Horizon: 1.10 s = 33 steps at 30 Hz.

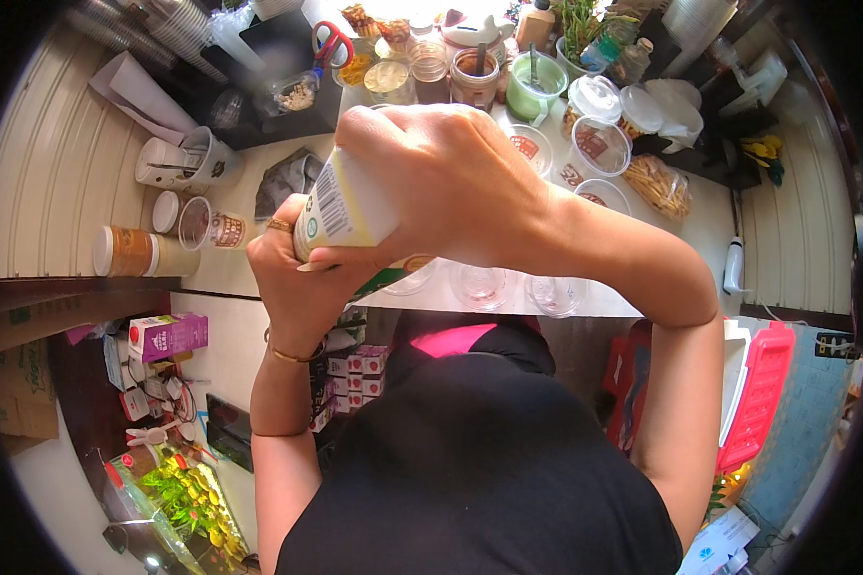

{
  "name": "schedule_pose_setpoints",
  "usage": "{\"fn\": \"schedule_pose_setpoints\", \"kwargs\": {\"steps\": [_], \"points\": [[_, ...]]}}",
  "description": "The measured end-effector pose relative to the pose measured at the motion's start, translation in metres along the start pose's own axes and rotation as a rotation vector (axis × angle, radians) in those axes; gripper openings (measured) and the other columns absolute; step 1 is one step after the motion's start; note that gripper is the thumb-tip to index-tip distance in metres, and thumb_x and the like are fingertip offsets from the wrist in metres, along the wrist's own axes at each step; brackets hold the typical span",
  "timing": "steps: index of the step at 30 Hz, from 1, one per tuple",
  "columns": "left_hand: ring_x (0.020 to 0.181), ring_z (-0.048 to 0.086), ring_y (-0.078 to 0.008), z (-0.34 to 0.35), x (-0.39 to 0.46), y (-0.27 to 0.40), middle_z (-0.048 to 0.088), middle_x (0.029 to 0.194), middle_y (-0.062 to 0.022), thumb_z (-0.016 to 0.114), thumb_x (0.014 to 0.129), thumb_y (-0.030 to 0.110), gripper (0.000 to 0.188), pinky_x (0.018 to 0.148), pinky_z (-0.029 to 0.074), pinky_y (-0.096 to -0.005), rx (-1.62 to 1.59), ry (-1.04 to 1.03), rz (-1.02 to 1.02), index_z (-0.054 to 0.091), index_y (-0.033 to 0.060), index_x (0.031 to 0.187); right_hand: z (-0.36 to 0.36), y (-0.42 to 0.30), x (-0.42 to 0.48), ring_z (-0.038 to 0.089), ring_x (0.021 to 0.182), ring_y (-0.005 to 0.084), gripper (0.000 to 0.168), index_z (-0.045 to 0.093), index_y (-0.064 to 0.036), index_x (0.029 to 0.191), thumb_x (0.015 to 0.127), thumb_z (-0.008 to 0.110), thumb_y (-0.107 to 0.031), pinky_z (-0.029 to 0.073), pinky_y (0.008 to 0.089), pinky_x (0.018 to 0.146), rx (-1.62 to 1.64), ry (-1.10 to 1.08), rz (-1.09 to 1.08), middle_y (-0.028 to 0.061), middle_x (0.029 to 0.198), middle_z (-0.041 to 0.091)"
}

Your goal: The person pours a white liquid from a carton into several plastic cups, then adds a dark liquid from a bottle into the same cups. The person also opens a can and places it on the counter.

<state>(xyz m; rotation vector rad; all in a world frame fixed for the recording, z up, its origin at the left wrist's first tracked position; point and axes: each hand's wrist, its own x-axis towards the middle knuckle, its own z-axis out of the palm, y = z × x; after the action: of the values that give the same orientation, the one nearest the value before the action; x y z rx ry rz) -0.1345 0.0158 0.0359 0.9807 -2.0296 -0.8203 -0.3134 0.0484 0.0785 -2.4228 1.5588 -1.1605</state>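
A drink carton [334, 205] with a gable-like end and a printed barcode is raised over the worktop. My left hand [298, 269] wraps around it from the left, and my right hand [439, 176] grips it from above, covering much of it. A green part of the carton shows below my fingers. Clear plastic cups stand along the front edge, among them one cup [482, 286] and another cup [557, 293]. Beyond my right wrist are more clear cups with brown print, such as a cup [600, 146] and a cup [526, 149]. My hands hide the middle of the worktop.
A green tub [536, 86] and a brown jar [473, 77], each with a utensil inside, stand at the back. A grey cloth [288, 180] lies left. To the right are a bag of stick-shaped snacks [656, 187] and a red cooler lid [756, 395]. Red-handled scissors [333, 44] stand back left.
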Motion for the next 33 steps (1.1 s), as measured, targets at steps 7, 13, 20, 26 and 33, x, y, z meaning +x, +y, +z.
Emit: {"fn": "schedule_pose_setpoints", "kwargs": {"steps": [7, 13, 20, 26, 33], "points": [[0.072, 0.059, -0.0095, -0.001, -0.002, 0.005, 0.064, 0.079, -0.0043, 0.085, 0.053, 0.018, 0.045, 0.065, 0.049, -0.0266, -0.004, 0.01, -0.008, 0.059, 0.0011, 0.086, -0.003, -0.002, -0.001, 0.064, 0.063, 0.033, 0.043, 0.052, 0.006, 0.075, 0.064, 0.073, -0.03, 0.052, 0.0363, 0.055, -0.018, 0.01, -0.009, 0.0201, 0.067, 0.06], [0.069, 0.058, -0.0083, 0.0, 0.0, 0.01, 0.063, 0.075, -0.0042, 0.084, 0.054, 0.017, 0.042, 0.062, 0.048, -0.0257, -0.024, 0.032, -0.015, 0.057, 0.001, 0.082, -0.004, -0.002, -0.001, 0.064, 0.062, 0.0338, 0.038, 0.053, 0.006, 0.076, 0.064, 0.072, -0.025, 0.052, 0.0372, 0.054, 0.001, 0.022, -0.008, 0.02, 0.067, 0.06], [0.075, 0.06, -0.0113, -0.004, 0.0, 0.019, 0.065, 0.083, -0.0045, 0.085, 0.055, 0.015, 0.048, 0.068, 0.05, -0.027, 0.06, -0.019, -0.053, 0.06, -0.0005, 0.092, -0.004, 0.0, -0.002, 0.065, 0.062, 0.0334, 0.038, 0.054, 0.006, 0.077, 0.064, 0.072, -0.025, 0.053, 0.0361, 0.054, -0.006, 0.037, -0.006, 0.0205, 0.067, 0.061], [0.074, 0.061, -0.0121, -0.003, 0.005, 0.026, 0.065, 0.083, -0.005, 0.085, 0.055, 0.014, 0.047, 0.068, 0.05, -0.0272, 0.111, -0.044, -0.023, 0.06, -0.0004, 0.092, -0.008, 0.005, -0.004, 0.065, 0.062, 0.0331, 0.04, 0.054, 0.007, 0.077, 0.064, 0.072, -0.027, 0.053, 0.0357, 0.054, 0.017, 0.051, -0.002, 0.021, 0.067, 0.061], [0.076, 0.061, -0.0125, 0.001, 0.008, 0.032, 0.064, 0.085, -0.0052, 0.083, 0.055, 0.011, 0.046, 0.068, 0.049, -0.0275, 0.127, -0.037, -0.004, 0.06, -0.0004, 0.093, -0.012, 0.009, -0.004, 0.065, 0.063, 0.0334, 0.037, 0.055, 0.007, 0.075, 0.064, 0.071, -0.024, 0.053, 0.0359, 0.054, 0.041, 0.067, 0.008, 0.0205, 0.066, 0.061]]}}
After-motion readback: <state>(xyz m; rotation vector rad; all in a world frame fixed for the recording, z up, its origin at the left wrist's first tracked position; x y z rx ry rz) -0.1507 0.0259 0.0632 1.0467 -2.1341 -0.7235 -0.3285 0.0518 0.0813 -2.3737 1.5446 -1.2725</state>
